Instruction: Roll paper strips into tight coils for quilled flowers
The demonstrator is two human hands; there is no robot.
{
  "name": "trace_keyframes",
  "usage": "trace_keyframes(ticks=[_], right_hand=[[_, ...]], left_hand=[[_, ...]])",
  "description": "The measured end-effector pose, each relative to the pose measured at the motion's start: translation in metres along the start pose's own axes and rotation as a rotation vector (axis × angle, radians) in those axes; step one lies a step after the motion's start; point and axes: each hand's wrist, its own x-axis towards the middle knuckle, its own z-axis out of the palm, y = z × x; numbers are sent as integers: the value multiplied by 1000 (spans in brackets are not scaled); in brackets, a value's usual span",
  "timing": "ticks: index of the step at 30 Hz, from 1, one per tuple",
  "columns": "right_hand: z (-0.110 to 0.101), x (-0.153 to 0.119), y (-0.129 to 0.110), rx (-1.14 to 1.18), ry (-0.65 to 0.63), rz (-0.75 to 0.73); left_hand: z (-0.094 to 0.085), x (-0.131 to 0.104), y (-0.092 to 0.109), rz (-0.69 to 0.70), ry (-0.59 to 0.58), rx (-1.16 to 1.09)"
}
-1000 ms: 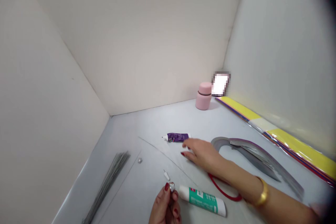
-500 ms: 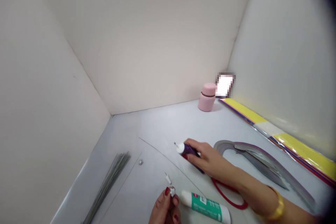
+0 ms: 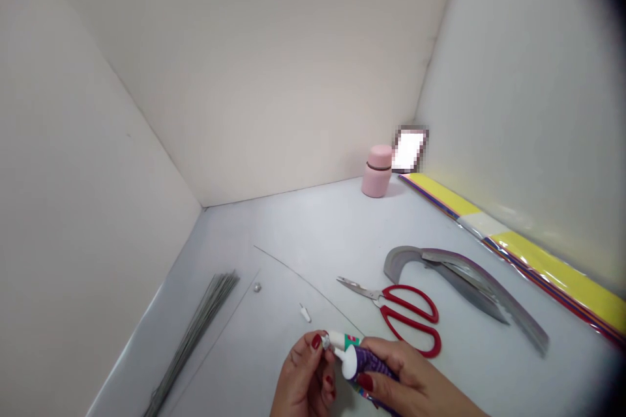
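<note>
Near the bottom centre, my left hand [image 3: 304,374] pinches a small silvery piece [image 3: 327,341] between thumb and fingertips. My right hand [image 3: 408,374] is wrapped round a purple glue tube [image 3: 368,365] with a white nozzle. The nozzle tip points left and is right at the silvery piece; whether they touch is unclear. A green and white tube [image 3: 337,339] lies behind, mostly covered by my right hand and the purple tube. On the table just beyond my hands lies a small white cap [image 3: 305,313].
Red-handled scissors [image 3: 411,303] lie beyond my right hand, with grey curved strips [image 3: 469,273] farther right. Wires [image 3: 195,339] are bundled at left, near a small silver ball [image 3: 257,287]. A pink jar [image 3: 377,172] and yellow packets [image 3: 518,244] are at the back and right.
My right hand has moved down and left with the purple tube, bringing its nozzle to the silvery piece. The scissors are now uncovered, while the green and white tube is mostly hidden. The view has shifted slightly.
</note>
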Motion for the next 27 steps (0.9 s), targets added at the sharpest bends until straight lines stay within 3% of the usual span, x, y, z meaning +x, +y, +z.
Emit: trace_keyframes(ticks=[14,27], right_hand=[[-7,1,2,-173,63,-74],[-5,2,-3,-217,29,-116]], left_hand=[[-2,2,1,-30,18,1],[-2,4,0,0,17,89]])
